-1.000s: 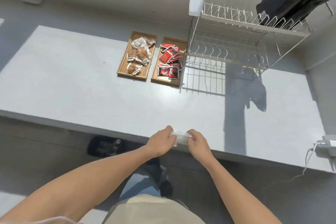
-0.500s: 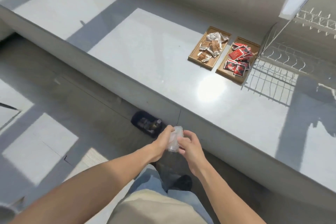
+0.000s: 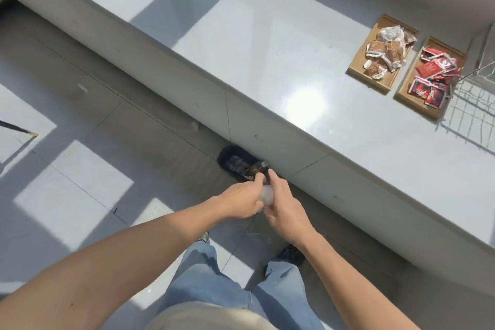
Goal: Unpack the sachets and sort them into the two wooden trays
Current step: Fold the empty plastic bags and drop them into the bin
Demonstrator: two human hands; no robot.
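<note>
Well, 2 hands (image 3: 263, 202) on 1 wrapper (image 3: 267, 195), 2 trays (image 3: 383, 83).

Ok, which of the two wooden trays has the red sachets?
The tray beside the wire rack, farther from the hands; the other tray holds brown sachets.

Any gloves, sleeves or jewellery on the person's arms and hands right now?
None visible. Left hand and right hand are bare, no gloves, rings or watch showing. Both forearms are uncovered to the frame edge, so no sleeves appear.
</note>
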